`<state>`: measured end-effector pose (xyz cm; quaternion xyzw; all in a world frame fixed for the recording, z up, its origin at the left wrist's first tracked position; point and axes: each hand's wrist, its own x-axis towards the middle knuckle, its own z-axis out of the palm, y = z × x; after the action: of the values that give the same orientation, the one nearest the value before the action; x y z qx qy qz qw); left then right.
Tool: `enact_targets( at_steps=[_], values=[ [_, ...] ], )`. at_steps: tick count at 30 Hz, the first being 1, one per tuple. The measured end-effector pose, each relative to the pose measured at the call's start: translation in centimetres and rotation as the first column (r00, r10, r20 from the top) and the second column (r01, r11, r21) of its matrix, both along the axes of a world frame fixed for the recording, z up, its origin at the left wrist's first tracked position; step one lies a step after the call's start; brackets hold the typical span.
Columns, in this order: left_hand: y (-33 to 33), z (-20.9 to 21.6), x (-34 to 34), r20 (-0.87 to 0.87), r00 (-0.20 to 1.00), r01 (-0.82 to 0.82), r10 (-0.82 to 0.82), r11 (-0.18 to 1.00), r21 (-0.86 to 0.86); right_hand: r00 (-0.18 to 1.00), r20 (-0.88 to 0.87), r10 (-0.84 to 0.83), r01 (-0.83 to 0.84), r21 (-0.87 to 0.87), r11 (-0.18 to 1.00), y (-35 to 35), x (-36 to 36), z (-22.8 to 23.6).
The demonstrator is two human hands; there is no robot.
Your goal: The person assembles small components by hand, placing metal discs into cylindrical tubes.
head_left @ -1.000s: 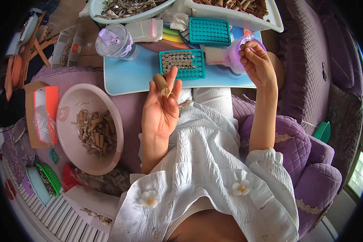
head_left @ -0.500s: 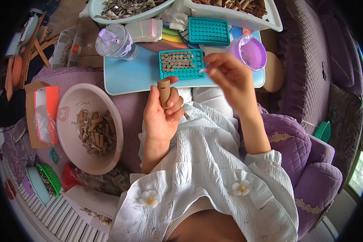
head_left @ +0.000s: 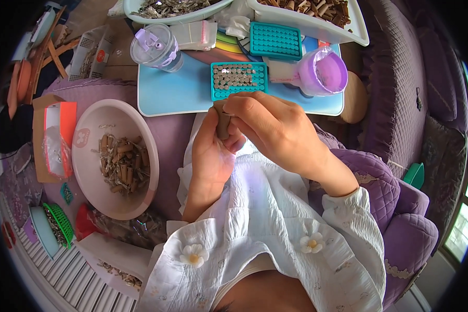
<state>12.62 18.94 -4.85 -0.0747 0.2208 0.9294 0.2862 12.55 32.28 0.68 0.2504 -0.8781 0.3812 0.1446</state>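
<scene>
A small brown cardboard tube (head_left: 223, 125) stands nearly upright in my left hand (head_left: 211, 158), held between the thumb and fingers. Over its top end comes my right hand (head_left: 286, 135), thumb and fingertips pinched together against the tube's upper part. Whatever the pinch holds is mostly hidden. Just beyond my hands, a teal tray (head_left: 239, 95) with round cells lies on the blue table (head_left: 177, 96). Several small round greyish-beige pieces (head_left: 231, 78) fill many of its cells.
Left of me stands a pink basin (head_left: 80, 161) with brown tubes and shiny strips. A second teal tray (head_left: 275, 40), a lidded clear cup (head_left: 156, 49) and a purple bin (head_left: 331, 73) are on the table. A white tub (head_left: 356, 31) of brown pieces sits behind.
My right hand has come left and down from beside the tray to the top of the tube, bringing a small whitish thing in its fingers. The tube stays in my left hand.
</scene>
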Motion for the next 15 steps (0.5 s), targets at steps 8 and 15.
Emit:
enact_targets(
  at_steps=[8,15],
  values=[
    [0.5,0.5,0.1,-0.013,0.997,0.074,-0.080,0.968,-0.242,1.000,0.011,-0.019,0.017,0.175,0.984,0.3,0.1,0.6],
    [1.1,0.2,0.4,-0.016,0.990,0.133,-0.142,0.956,-0.262,0.998,0.060,-0.008,-0.009,0.278,0.960,0.8,0.4,1.2]
  ],
)
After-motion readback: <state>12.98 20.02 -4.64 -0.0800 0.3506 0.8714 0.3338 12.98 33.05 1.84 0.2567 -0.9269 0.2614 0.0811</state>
